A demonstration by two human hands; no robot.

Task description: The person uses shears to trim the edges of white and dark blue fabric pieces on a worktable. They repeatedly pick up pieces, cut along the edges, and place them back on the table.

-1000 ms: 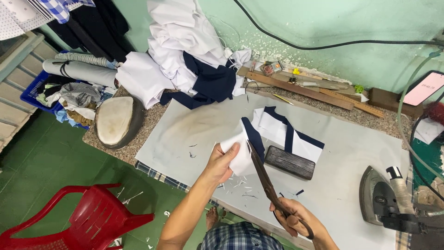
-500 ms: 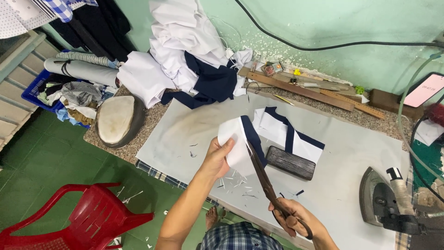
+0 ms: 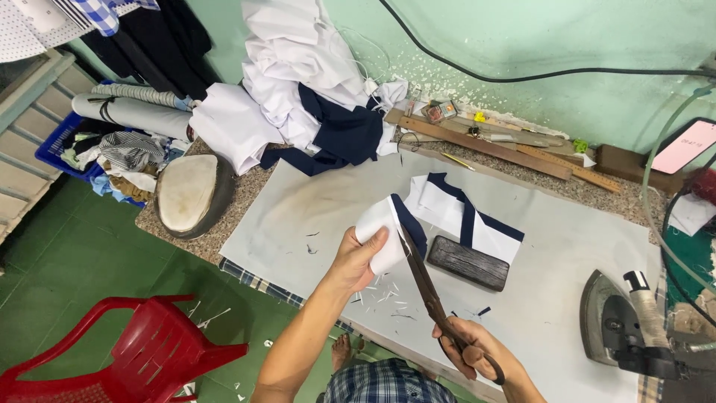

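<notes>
Head view — the left hand (image 3: 358, 257) is pinching a small white cloth piece with a navy stripe (image 3: 388, 227), thumb on top and fingers closed around its lower edge, lifting it just above the white ironing pad (image 3: 298, 209). The right hand (image 3: 470, 347) is gripping the handles of large dark scissors (image 3: 429, 291), fingers curled tight through the loops; the blades are pointing up at the cloth piece and meeting its navy edge, nearly closed. Just right of the cloth piece a dark wooden block (image 3: 468, 263) is sitting on a stack of white-and-navy pieces (image 3: 462, 213). White snippets (image 3: 384, 291) are lying on the pad below the cloth piece. Far right of it — an iron (image 3: 619, 325). Lower left, a red plastic chair (image 3: 142, 358).
</notes>
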